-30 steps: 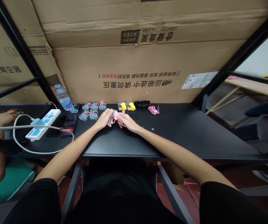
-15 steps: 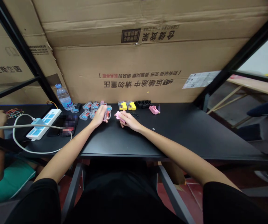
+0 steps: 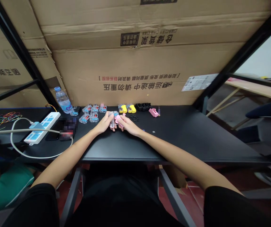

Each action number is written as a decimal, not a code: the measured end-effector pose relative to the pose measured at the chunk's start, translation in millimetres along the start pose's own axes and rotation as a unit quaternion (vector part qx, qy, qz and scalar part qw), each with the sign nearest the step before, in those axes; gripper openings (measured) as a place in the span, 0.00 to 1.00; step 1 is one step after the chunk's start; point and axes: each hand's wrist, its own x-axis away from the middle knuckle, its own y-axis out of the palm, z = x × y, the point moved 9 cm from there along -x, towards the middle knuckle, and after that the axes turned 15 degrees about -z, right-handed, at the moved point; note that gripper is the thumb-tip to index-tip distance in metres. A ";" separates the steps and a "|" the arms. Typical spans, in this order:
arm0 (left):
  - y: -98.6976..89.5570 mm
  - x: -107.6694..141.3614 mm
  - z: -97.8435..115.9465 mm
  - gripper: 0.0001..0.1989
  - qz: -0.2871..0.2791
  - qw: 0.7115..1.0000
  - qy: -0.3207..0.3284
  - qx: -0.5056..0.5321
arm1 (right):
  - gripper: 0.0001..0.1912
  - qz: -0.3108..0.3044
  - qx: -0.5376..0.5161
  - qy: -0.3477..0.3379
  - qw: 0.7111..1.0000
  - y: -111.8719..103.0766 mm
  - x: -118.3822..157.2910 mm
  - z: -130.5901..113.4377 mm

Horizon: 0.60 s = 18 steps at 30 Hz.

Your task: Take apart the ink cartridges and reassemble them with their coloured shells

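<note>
My left hand (image 3: 105, 122) is closed round a clear plastic casing (image 3: 112, 121) with blue parts inside. Pressed up against it from the right is a pink plastic part (image 3: 118, 119), which my right hand (image 3: 129, 124) pinches between thumb and fingers. Fingers partly hide both pieces, so I cannot tell whether they are joined. Behind my left hand lie several similar clear casings (image 3: 94, 117) with blue and red parts. Two casings with yellow parts (image 3: 131, 108) sit behind my right hand, beside a row of black parts (image 3: 143, 107). Small black pieces (image 3: 134, 118) are scattered near my right fingers.
A pink shell (image 3: 153, 112) and a small screwdriver (image 3: 159, 111) lie to the right. On the left are a water bottle (image 3: 64, 100), a white power strip (image 3: 43, 128), phones and a looping cable. Cardboard (image 3: 121, 63) walls the desk's back. Another person sits at far left.
Both hands have come together, bringing the clear casing and the pink part into contact. My left hand has moved right, away from the casings. The other person's hand has left the coloured wires.
</note>
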 end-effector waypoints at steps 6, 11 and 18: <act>3.1 -1.7 -0.6 0.28 -0.006 1.000 0.015 -0.023 | 0.25 0.014 -0.024 -0.001 1.000 -1.3 1.5 5.7; -0.4 -1.2 -1.1 0.25 0.024 0.997 0.014 -0.065 | 0.25 0.034 -0.002 -0.003 0.999 -4.0 1.8 5.8; 2.2 0.2 -0.9 0.25 0.005 0.999 0.022 -0.046 | 0.27 0.018 -0.045 0.018 0.999 -0.6 1.6 6.5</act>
